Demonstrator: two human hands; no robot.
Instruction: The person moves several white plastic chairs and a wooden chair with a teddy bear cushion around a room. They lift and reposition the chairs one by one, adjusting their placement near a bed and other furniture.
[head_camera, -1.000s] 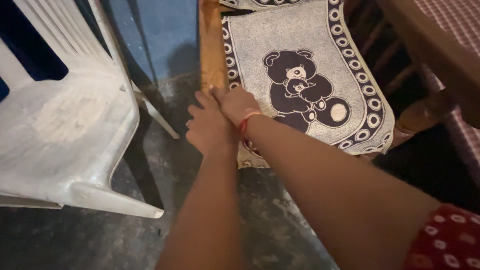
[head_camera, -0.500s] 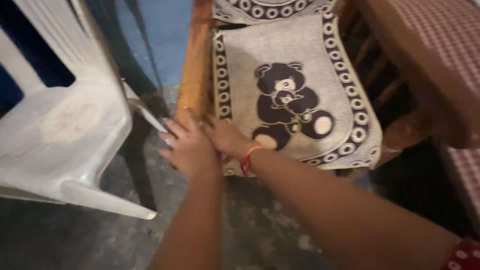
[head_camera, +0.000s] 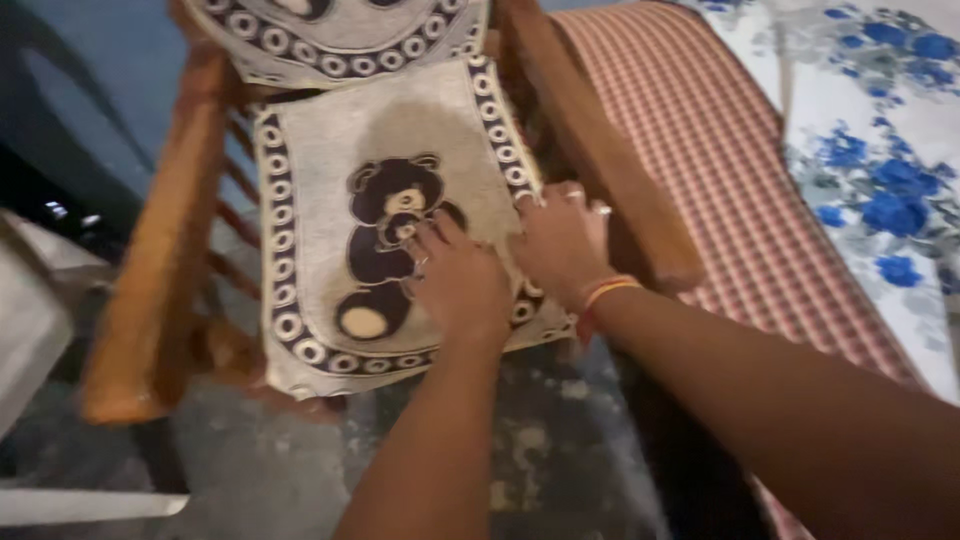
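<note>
A grey seat cloth with a dark bear picture and a ring-pattern border lies on a wooden armchair. My left hand rests flat on the cloth near its front right part, fingers spread over the bear's edge. My right hand, with a red and orange band at the wrist, presses on the cloth's right border beside the chair's right armrest. Neither hand visibly grips anything. A second matching cloth covers the chair back.
A red checked surface and a white cloth with blue flowers lie to the right. A white plastic chair's edge shows at the left. The floor below is dark and stained.
Both hands moved from the chair's left armrest and the cloth's left front corner across to the cloth's right side. The view swung right, and the white chair slid almost out of frame.
</note>
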